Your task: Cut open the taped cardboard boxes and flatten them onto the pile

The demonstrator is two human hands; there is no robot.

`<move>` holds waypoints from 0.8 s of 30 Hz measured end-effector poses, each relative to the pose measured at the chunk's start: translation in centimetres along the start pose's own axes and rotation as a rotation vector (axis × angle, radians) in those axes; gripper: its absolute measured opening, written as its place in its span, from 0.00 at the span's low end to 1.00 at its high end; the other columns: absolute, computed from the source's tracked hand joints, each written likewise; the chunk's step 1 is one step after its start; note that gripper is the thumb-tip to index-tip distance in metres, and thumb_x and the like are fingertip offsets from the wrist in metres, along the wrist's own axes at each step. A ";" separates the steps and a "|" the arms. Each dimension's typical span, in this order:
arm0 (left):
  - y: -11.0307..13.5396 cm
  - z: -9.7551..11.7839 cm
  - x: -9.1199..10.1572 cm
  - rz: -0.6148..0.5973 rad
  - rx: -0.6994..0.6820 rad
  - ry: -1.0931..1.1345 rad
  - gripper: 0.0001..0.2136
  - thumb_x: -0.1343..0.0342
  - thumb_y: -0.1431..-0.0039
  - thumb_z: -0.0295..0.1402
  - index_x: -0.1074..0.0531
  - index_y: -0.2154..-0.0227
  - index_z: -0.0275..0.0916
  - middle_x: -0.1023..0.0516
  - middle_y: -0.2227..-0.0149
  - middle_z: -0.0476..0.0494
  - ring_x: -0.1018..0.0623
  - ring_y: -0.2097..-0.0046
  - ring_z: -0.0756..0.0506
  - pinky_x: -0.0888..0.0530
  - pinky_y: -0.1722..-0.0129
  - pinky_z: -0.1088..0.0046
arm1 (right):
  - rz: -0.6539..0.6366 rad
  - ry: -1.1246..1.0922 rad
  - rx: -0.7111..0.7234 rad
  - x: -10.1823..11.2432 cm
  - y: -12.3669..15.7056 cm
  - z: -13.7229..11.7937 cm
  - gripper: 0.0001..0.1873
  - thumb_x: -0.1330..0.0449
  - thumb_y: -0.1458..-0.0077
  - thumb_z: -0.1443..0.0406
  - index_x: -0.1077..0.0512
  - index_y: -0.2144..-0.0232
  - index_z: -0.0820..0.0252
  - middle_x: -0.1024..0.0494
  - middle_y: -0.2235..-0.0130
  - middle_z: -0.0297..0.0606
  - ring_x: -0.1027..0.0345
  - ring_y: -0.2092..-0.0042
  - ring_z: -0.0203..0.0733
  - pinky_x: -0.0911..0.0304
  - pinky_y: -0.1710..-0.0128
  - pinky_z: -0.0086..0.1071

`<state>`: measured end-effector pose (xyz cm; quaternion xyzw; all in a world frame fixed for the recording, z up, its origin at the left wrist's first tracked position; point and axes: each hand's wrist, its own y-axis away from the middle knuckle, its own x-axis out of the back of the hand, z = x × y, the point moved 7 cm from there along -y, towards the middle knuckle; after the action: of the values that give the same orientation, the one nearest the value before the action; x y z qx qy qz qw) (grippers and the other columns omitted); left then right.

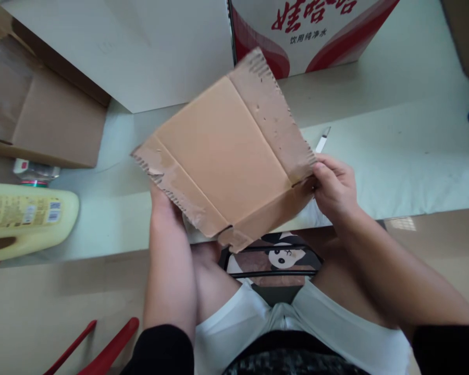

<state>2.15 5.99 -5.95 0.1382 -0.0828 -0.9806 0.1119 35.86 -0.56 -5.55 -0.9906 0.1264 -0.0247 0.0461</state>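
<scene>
A piece of brown cardboard (230, 151) with creased flaps and ragged, corrugated edges is held tilted above the table's front edge. My right hand (334, 185) pinches its right corner between thumb and fingers. My left hand (160, 200) holds the left side from behind; the cardboard hides its fingers, and only the wrist and the heel of the hand show. Just beyond my right hand, a small knife (323, 139) with a white handle and a pointed blade lies on the table, its near end hidden by the hand and the cardboard.
A pale green cloth covers the table (394, 166). At the back stand a white box (160, 52) and a red-and-white water carton (308, 36). On the left are a brown carton (58, 109), a clear bottle (35, 172) and a yellow jug (27, 219). Red handles (109, 346) show below.
</scene>
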 end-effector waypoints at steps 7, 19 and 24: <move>-0.5 1.7 0.1 -0.015 -0.130 0.101 0.24 0.46 0.43 0.59 0.24 0.60 0.42 0.15 0.59 0.44 0.22 0.43 0.39 0.24 0.44 0.59 | 0.091 0.111 0.128 1.3 -1.0 0.6 0.24 0.36 0.42 0.49 0.28 0.45 0.43 0.25 0.46 0.38 0.29 0.48 0.47 0.30 0.51 0.42; -0.7 4.3 1.1 -0.009 -0.409 0.266 0.14 0.49 0.40 0.47 0.28 0.61 0.43 0.17 0.57 0.43 0.27 0.37 0.40 0.26 0.41 0.64 | -0.332 -0.335 -0.436 -5.3 1.6 1.2 0.28 0.27 0.60 0.44 0.32 0.80 0.57 0.35 0.84 0.29 0.44 0.84 0.31 0.46 0.87 0.28; -0.7 3.6 3.2 -0.036 -0.247 0.399 0.16 0.52 0.40 0.49 0.30 0.64 0.43 0.18 0.62 0.44 0.22 0.47 0.42 0.25 0.49 0.66 | -0.244 -0.355 -0.350 -4.3 1.9 -0.9 0.27 0.28 0.55 0.46 0.33 0.83 0.57 0.40 0.86 0.27 0.49 0.86 0.29 0.49 0.88 0.27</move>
<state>-1.99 6.38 -3.46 0.3160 0.0640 -0.9383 0.1248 31.14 -1.38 -5.00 -0.9802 -0.0013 0.1663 -0.1075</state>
